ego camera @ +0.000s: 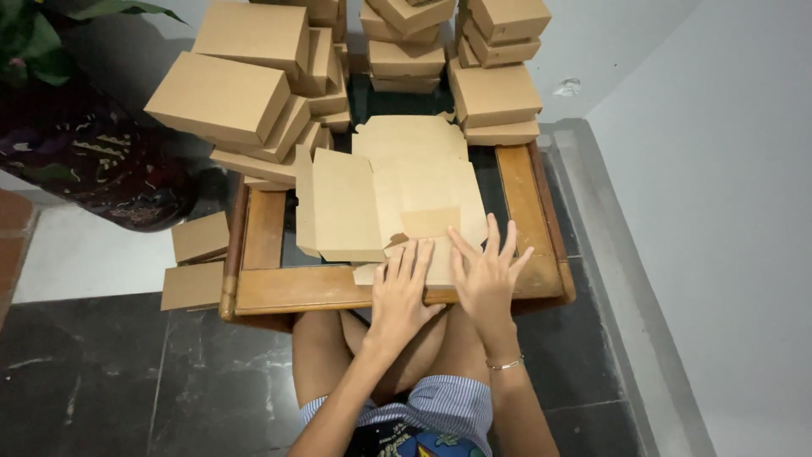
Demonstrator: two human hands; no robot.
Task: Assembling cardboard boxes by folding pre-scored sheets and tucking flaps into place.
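A flat brown cardboard box blank (397, 190) lies on a low wooden table (279, 288), with its left flap folded up. My left hand (399, 292) presses flat on the blank's near edge, fingers together. Beside it my right hand (488, 275) rests palm down on the same edge, fingers spread, a thin bracelet on its wrist. Neither hand grips anything.
Stacks of folded brown cardboard boxes (245, 93) crowd the table's far and left sides, and more boxes (495, 85) pile at the back right. Two boxes (199, 258) lie on the floor at left. A dark patterned pot (85, 161) stands far left. A white wall (719, 211) rises on the right.
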